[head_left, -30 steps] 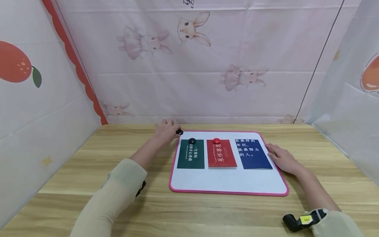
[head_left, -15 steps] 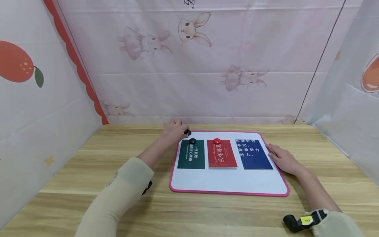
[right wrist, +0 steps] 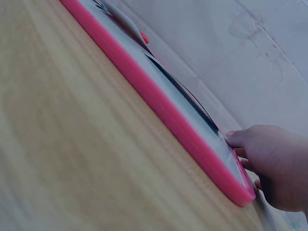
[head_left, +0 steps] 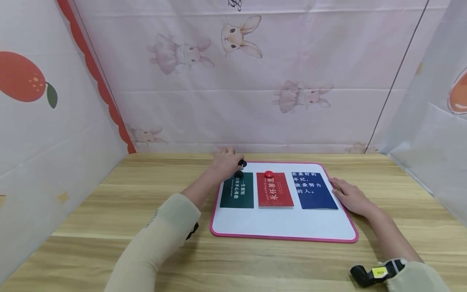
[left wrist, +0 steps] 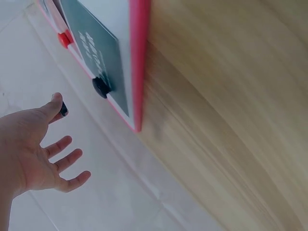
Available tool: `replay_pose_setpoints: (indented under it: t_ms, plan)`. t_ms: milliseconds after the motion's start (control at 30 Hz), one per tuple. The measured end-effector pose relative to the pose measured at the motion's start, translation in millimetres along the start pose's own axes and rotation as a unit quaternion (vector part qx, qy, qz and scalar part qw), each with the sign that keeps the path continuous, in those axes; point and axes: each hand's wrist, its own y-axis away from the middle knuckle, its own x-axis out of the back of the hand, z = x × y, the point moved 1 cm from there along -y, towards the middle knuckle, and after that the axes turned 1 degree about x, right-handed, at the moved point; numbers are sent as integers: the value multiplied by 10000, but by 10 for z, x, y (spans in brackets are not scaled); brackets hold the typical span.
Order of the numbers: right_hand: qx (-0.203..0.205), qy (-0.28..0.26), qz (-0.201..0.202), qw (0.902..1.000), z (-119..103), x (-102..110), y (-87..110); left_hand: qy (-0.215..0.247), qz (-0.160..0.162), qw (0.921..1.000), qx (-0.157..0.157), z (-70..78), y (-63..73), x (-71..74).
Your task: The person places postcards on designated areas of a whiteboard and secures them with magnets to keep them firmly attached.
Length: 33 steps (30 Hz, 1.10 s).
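Observation:
A pink-rimmed whiteboard lies on the table. On it are a green card, a red card and a blue card. A black magnet sits on the green card's top edge, and a red magnet on the red card's. My left hand pinches another black magnet by thumb and finger, its other fingers spread, above the board's upper left corner. My right hand rests against the right rim, thumb close to the blue card's edge.
The wooden table reaches back to a rabbit-print cloth wall. Printed cloth walls also stand at the left and right sides. A black wrist camera is strapped to the right sleeve.
My left hand has moved right with the black magnet, from left of the board to over its upper left corner. The right hand, cards and board stay in place.

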Motion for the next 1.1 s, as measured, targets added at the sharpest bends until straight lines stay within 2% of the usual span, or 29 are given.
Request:
replay_pose_setpoints:
  t_ms: [200, 633, 900, 1100]
  plan:
    - [4, -57, 13, 10000, 3, -22, 6, 8, -75, 10000, -58, 128, -34, 13]
    - [69, 0, 67, 10000, 31, -14, 18, 0, 13, 9996, -274, 382, -72, -27]
    - [75, 37, 83, 9999, 26, 0, 15, -21, 85, 9995, -300, 508, -114, -41]
    - [68, 65, 72, 9999, 30, -6, -6, -119, 3, 9995, -288, 583, -133, -24]
